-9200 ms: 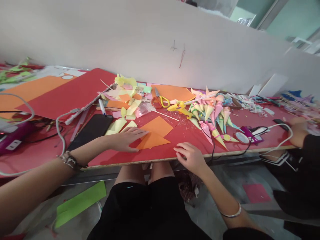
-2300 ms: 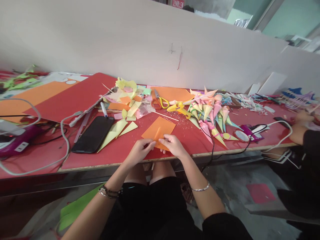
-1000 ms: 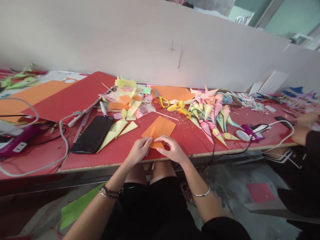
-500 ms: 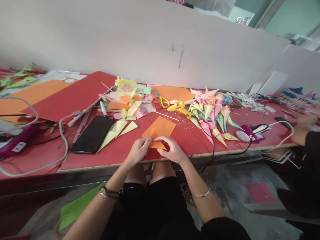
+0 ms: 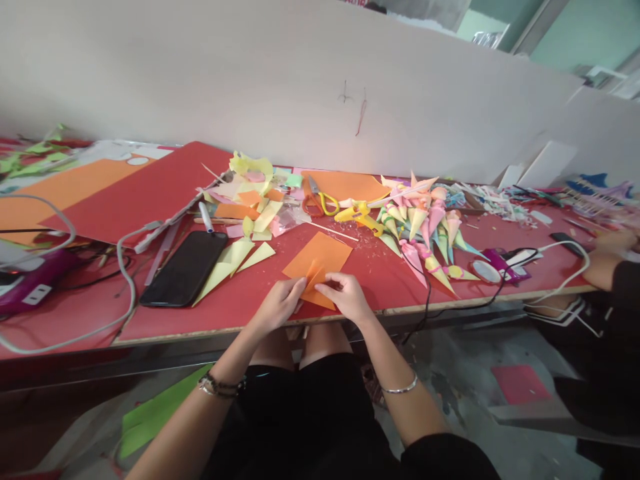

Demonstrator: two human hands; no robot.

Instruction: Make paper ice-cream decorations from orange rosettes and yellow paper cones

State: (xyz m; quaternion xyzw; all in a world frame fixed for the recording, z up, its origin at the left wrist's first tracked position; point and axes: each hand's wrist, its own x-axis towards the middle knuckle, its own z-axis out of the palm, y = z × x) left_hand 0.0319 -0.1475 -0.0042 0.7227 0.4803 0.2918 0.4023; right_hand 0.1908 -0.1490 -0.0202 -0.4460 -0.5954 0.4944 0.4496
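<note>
A folded piece of orange paper [image 5: 316, 293] is held just above the table's front edge. My left hand [image 5: 281, 301] pinches its left side between thumb and fingers. On its right side, my right hand [image 5: 346, 293] grips the paper with thumb and bent index finger. Behind them a flat orange paper sheet [image 5: 327, 252] lies on the red table [image 5: 240, 303]. Cut yellow paper pieces [image 5: 256, 257] lie left of the sheet, beside a black phone [image 5: 185, 270]. Part of the folded paper is hidden by my fingers.
Scissors [image 5: 327, 205] and a yellow glue gun [image 5: 361, 217] lie behind the sheet. Many pastel paper cones [image 5: 419, 223] are heaped to the right, near a tape roll [image 5: 486, 271] and cables. At far right is another person's arm [image 5: 603, 263]. Paper scraps [image 5: 260, 193] pile up at the back.
The folded orange paper has shifted and turned slightly between my hands. My right hand's fingers have moved in closer and now pinch it. The rest of the table looks the same.
</note>
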